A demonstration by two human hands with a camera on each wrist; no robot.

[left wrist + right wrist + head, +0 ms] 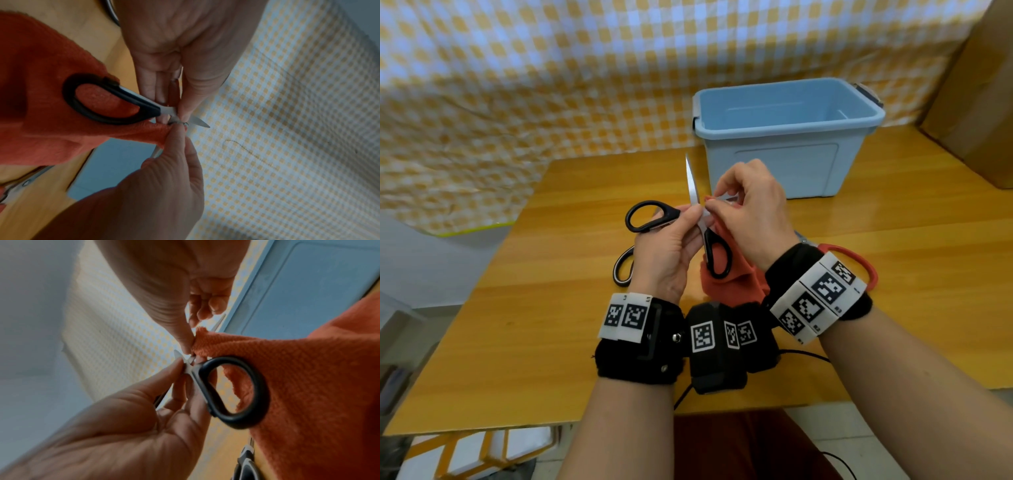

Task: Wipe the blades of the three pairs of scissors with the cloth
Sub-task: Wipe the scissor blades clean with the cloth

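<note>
Orange cloth (726,274) is pinched by the right hand (753,209) around one blade of the opened black scissors (690,219), held above the table (551,274). Left wrist view: the left hand (174,48) pinches them by the pivot. Right wrist view: same grips. Wiping is under way; next, likely draw the cloth tipward, minding the edge.

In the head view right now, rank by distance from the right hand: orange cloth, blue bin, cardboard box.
From the right hand:
1. Orange cloth, pinched in its fingers, hanging below.
2. Blue bin, just behind on the table.
3. Cardboard box, far right.
</note>
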